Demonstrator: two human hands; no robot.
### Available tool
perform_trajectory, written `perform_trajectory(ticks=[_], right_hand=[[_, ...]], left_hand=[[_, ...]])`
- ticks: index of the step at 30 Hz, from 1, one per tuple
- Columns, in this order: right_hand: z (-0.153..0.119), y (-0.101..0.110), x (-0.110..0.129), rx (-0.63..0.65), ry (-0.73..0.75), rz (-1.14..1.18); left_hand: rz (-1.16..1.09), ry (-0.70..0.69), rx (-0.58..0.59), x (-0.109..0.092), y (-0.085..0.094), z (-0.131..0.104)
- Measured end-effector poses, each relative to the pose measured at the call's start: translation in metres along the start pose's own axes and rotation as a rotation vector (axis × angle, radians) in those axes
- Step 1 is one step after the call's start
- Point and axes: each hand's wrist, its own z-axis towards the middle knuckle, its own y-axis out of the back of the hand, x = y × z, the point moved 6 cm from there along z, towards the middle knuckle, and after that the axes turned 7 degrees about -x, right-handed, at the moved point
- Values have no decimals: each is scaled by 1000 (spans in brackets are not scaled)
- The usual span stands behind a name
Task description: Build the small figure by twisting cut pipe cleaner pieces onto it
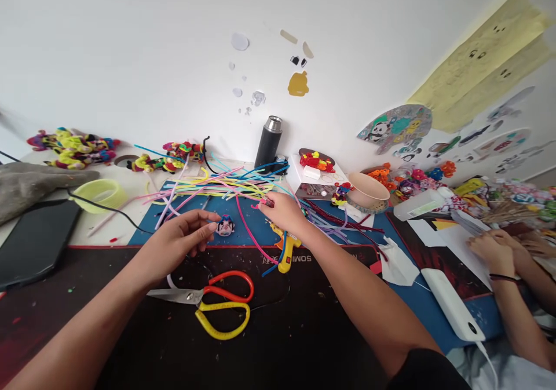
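My left hand [189, 233] pinches a small painted doll head [225, 225], white-faced with dark markings and a blue top, by its left edge. Over the blue part of the mat, my right hand [282, 211] is closed on a small pink-red piece [260, 203], mostly hidden by the fingers, so its kind is unclear. Just below that hand lies a yellow glue gun [285, 255]. Nearer to me, scissors [208, 300] with one red and one yellow handle rest on the black mat. Loose pipe cleaners [217, 184] in many colours are heaped behind both hands.
A dark thermos [268, 144] stands by the wall, with a white box [299, 175] to its right. At left are a yellow tape roll [98, 197] and a black tablet-like slab [37, 236]. A co-worker's hands [495, 251] and a white power bank [452, 304] are at right.
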Motion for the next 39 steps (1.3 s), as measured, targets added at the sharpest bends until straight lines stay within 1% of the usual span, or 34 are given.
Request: perform_trajectory(ticks=[3, 7, 11, 15, 19, 23, 29, 33, 39], right_hand=[[5, -6, 2, 51, 21, -93], [10, -11, 10, 127, 51, -201], [13, -8, 16, 186, 57, -276], [15, -5, 15, 219, 57, -321], [17, -4, 10, 224, 60, -339], [17, -2, 9, 212, 65, -341], [11, 5, 6, 144, 85, -330], [9, -1, 4, 142, 120, -329], [19, -16, 11, 164, 165, -346]], left_hand=[[12, 11, -1, -1, 0, -1], [6, 39, 7, -5, -1, -4], [-7, 64, 15, -4, -1, -4], [-15, 60, 31, -1, 0, -3], [-4, 82, 27, 1, 0, -4], [-6, 91, 21, -3, 0, -5], [-31, 115, 18, -9, -1, -4], [-7, 115, 8, -10, 0, -3], [14, 123, 12, -13, 1, -2]])
